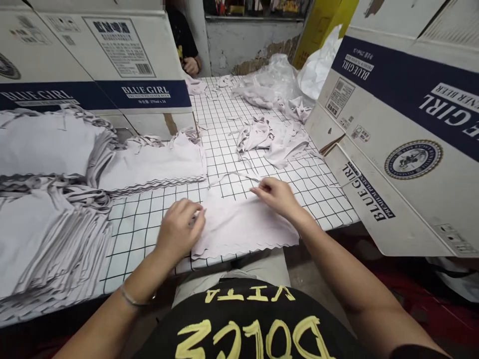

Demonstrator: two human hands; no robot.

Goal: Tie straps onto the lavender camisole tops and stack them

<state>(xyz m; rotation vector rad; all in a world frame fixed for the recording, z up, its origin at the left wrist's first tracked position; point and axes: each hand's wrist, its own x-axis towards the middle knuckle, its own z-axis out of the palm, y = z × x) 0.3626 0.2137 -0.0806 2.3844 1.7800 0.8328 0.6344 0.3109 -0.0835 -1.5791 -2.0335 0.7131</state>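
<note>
A pale pink camisole (243,227) with thin straps and a wavy hem lies flat at the table's front edge. My left hand (180,224) pinches its left side edge between thumb and fingertips. At the upper right of the camisole, my right hand (279,197) is closed with the fingertips pressed together on the top edge near a strap. The strap (241,174) loops loosely on the checked tablecloth (138,224) beyond the cloth. Exactly what lies between the right fingertips is partly hidden.
Stacks of similar camisoles (149,167) lie on the left. A loose heap of pink pieces (284,142) and clear plastic bags (275,75) lie farther back. Large cardboard boxes (142,60) stand left and right (374,114). Another person's hand (191,66) shows at the far side.
</note>
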